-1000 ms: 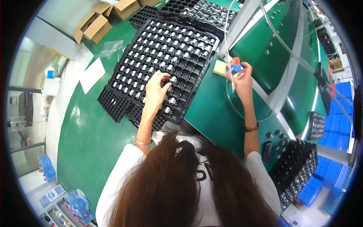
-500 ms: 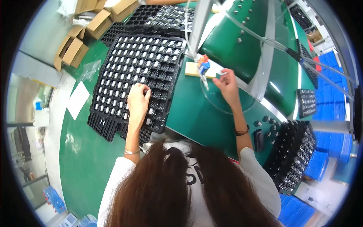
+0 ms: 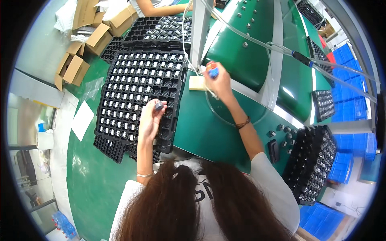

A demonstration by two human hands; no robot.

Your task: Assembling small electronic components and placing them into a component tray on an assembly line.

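My left hand (image 3: 149, 122) is raised over the right side of a black compartment tray (image 3: 177, 108), its fingers closed on a small dark-grey part (image 3: 159, 105). Rows of small white-and-metal parts (image 3: 138, 80) fill most of the tray's pockets. The pockets beside my left hand, toward the right edge, are bare. My right hand (image 3: 220, 84) is wrapped around a blue-and-orange nozzle tool (image 3: 212, 72), whose thin tip points down toward me. Just left of that hand lies a pale yellow block (image 3: 196, 83) on the green table (image 3: 201, 128).
A grey post (image 3: 198, 40) and clear hoses (image 3: 253, 38) stand beside the green conveyor belt (image 3: 245, 56). Loose metal parts (image 3: 285, 134) and a stack of black trays (image 3: 309, 164) sit at right. Cardboard boxes (image 3: 98, 38) stand far left; another person's arm (image 3: 165, 10) reaches in behind.
My right hand has moved left and closed around the nozzle tool. My left hand has turned palm up above the tray, and the small part now shows in its fingers.
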